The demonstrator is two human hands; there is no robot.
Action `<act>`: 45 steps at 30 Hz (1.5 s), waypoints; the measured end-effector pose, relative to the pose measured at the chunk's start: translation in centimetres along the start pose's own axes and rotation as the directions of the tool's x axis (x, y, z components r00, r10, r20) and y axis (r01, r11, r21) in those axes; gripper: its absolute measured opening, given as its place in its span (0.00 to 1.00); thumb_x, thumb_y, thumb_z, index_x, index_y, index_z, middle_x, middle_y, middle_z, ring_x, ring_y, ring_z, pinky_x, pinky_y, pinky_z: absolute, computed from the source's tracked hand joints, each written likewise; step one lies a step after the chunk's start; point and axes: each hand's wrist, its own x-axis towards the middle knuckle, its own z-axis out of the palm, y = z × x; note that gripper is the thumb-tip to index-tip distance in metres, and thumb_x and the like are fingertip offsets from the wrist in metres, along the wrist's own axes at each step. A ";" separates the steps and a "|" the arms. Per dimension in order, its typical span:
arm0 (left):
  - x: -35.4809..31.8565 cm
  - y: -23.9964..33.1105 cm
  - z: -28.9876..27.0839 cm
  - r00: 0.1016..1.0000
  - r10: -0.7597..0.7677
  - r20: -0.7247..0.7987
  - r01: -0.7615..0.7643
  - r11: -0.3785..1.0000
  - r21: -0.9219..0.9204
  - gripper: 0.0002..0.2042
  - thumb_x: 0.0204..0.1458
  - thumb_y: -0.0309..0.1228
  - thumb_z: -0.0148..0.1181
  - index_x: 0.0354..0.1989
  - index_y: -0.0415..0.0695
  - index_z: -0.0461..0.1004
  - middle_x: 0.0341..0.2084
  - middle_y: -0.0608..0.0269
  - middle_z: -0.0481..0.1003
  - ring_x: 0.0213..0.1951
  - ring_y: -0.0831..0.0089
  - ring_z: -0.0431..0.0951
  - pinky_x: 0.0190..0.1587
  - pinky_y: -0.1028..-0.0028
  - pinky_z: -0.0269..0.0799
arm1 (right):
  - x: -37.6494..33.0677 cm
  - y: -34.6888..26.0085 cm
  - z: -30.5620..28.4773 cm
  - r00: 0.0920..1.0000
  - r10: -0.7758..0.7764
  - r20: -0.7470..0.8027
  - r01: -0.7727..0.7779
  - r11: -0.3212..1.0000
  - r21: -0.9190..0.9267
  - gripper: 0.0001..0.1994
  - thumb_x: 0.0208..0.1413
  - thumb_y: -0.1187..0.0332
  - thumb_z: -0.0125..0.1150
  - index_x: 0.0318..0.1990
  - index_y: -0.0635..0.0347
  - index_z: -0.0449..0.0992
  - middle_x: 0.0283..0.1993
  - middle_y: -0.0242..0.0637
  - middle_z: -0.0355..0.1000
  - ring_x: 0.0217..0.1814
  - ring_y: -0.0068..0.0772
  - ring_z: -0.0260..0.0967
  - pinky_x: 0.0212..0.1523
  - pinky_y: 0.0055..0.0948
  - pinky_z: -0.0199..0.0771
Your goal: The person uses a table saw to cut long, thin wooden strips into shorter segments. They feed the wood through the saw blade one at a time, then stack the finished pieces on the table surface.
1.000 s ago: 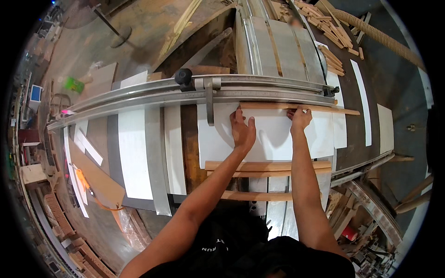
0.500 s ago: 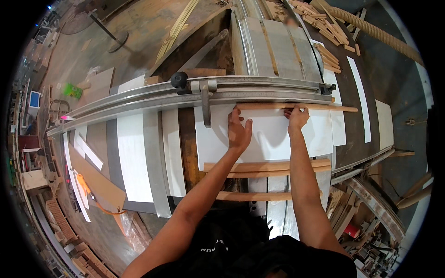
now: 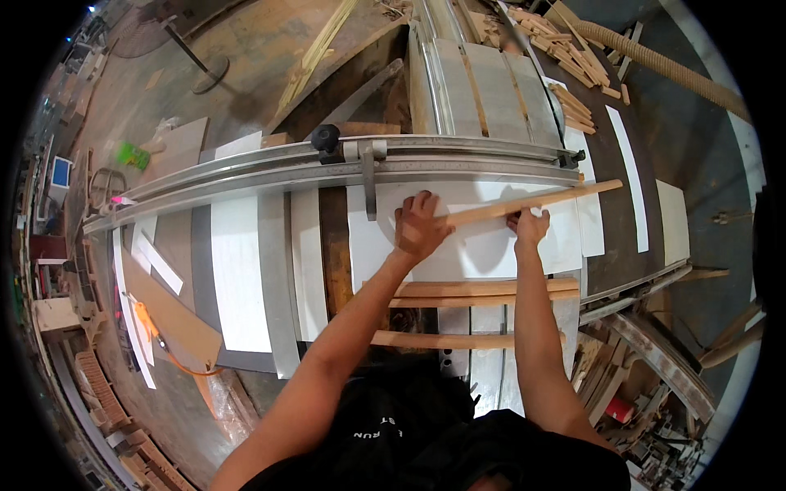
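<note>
A slim wooden strip (image 3: 540, 198) lies at a slant over a white board (image 3: 385, 245), its right end farther away and past the board's edge. My left hand (image 3: 419, 227) is closed about its left end, thumb on the near side. Farther along, my right hand (image 3: 530, 225) pinches the strip from its near edge; some fingertips are hidden beneath it. Just beyond runs a long metal fence rail (image 3: 475, 170), apart from the strip's left part. A metal stop (image 3: 369, 188) hangs on the rail, left of my left hand.
Nearer to me lie more wooden strips (image 3: 491, 289) and another strip (image 3: 446, 340), partly under my forearms. A black knob (image 3: 325, 139) tops the rail. Cut wood pieces (image 3: 565, 49) are heaped at the far right, near a ribbed hose (image 3: 647, 49). An orange-handled tool (image 3: 146, 319) lies at left.
The strip has come away from the rail at its left end and now slants toward me. My left hand has closed on that end; my right hand has moved slightly nearer.
</note>
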 end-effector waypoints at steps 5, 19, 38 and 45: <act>-2.7 0.2 -0.1 0.955 0.241 0.174 -0.258 0.963 0.080 0.25 0.52 0.39 0.69 0.58 0.46 0.73 0.54 0.54 0.73 0.56 0.54 0.73 0.57 0.54 0.67 | -3.1 -0.3 -2.7 1.000 -0.017 0.024 0.018 0.998 -0.068 0.42 0.59 0.73 0.61 0.76 0.66 0.42 0.38 0.49 0.77 0.25 0.37 0.76 0.24 0.33 0.80; -7.7 20.3 -19.0 0.931 0.357 -0.076 -0.317 0.687 -0.654 0.20 0.48 0.26 0.72 0.51 0.37 0.79 0.37 0.57 0.80 0.35 0.75 0.78 0.41 0.74 0.76 | -14.0 -14.6 -15.0 0.255 -0.869 0.424 0.960 0.174 -0.221 0.29 0.47 0.76 0.74 0.60 0.61 0.75 0.56 0.45 0.76 0.60 0.50 0.71 0.62 0.42 0.69; -11.6 29.5 -24.5 0.617 0.600 -0.510 -0.770 0.596 -0.230 0.20 0.40 0.33 0.81 0.38 0.34 0.82 0.24 0.60 0.79 0.23 0.76 0.78 0.26 0.78 0.72 | -20.1 -19.3 -19.7 0.232 -0.890 0.392 0.935 0.316 0.164 0.23 0.55 0.77 0.67 0.60 0.63 0.76 0.58 0.47 0.75 0.60 0.41 0.72 0.59 0.34 0.73; -12.5 31.4 -24.8 0.449 0.650 -0.613 -0.839 0.542 -0.040 0.20 0.34 0.36 0.85 0.29 0.38 0.79 0.23 0.63 0.77 0.20 0.76 0.74 0.23 0.78 0.69 | -20.3 -19.0 -20.0 0.315 -0.856 0.409 0.887 0.419 0.193 0.22 0.56 0.78 0.64 0.60 0.66 0.75 0.60 0.47 0.75 0.60 0.41 0.73 0.63 0.36 0.70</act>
